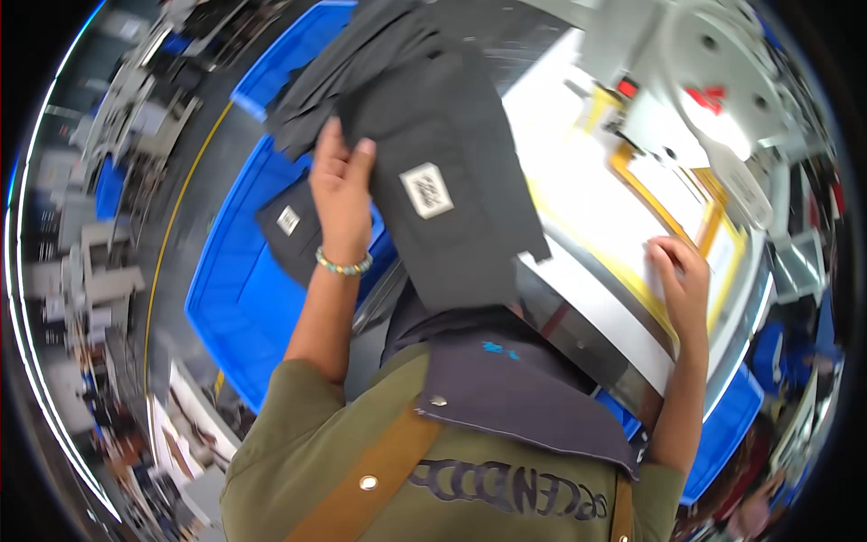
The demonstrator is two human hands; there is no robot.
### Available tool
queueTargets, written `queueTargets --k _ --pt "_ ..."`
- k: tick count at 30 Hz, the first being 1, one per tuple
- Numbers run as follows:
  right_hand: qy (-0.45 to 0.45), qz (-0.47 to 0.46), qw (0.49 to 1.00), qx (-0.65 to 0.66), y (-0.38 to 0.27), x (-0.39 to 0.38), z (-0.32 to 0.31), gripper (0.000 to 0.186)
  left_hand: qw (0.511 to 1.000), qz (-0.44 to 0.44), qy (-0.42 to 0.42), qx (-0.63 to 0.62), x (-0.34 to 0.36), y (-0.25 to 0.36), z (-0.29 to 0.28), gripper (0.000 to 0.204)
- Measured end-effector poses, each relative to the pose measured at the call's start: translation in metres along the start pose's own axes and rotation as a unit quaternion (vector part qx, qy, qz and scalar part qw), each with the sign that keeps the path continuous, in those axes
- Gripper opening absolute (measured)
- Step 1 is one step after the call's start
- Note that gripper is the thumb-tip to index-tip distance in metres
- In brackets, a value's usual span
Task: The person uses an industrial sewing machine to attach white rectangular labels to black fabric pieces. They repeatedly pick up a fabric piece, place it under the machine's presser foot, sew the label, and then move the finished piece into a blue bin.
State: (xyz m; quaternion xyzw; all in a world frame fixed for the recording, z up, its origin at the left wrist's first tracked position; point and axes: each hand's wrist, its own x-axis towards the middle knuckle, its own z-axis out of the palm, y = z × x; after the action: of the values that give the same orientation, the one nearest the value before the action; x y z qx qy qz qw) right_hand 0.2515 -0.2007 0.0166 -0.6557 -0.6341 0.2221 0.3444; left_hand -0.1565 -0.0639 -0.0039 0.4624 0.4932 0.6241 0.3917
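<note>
My left hand (341, 185) is closed on the left edge of a dark grey fabric panel (452, 117), thumb toward its face. The panel hangs over my lap and carries a white paper label (426, 190) with dark markings. Behind it, more dark fabric (361, 63) lies bunched. My right hand (684, 285) rests over the right side of the white worktable (551, 126), close to a yellow frame (650, 194). Its fingers are loosely bent and slightly apart, and nothing shows in them.
A white sewing machine (722, 72) stands at the far right of the table. On my left is a blue bin (244, 298) with a labelled dark fabric piece (287, 221) in it. Another blue bin (727, 434) sits at lower right. A yellow floor line (185, 199) runs along the left.
</note>
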Motion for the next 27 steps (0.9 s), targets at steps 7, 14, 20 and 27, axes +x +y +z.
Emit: queueTargets --k 7,14,20,27 --pt "-0.018 0.053 0.997 0.044 -0.001 0.009 0.005 0.015 0.954 0.021 0.283 0.094 0.065 -0.033 -0.19 0.041" --pt "-0.023 0.014 1.0 0.015 -0.006 0.011 0.001 0.015 0.892 -0.065 0.281 0.348 0.071 -0.164 -0.295 0.063" --pt "0.005 -0.024 0.999 -0.042 -0.023 0.015 -0.006 0.013 0.802 0.184 0.331 0.462 0.085 -0.098 -0.221 0.056" --pt "0.038 -0.144 0.983 -0.104 -0.007 0.008 0.029 0.02 0.955 0.277 0.009 0.102 0.096 0.027 -0.044 0.03"
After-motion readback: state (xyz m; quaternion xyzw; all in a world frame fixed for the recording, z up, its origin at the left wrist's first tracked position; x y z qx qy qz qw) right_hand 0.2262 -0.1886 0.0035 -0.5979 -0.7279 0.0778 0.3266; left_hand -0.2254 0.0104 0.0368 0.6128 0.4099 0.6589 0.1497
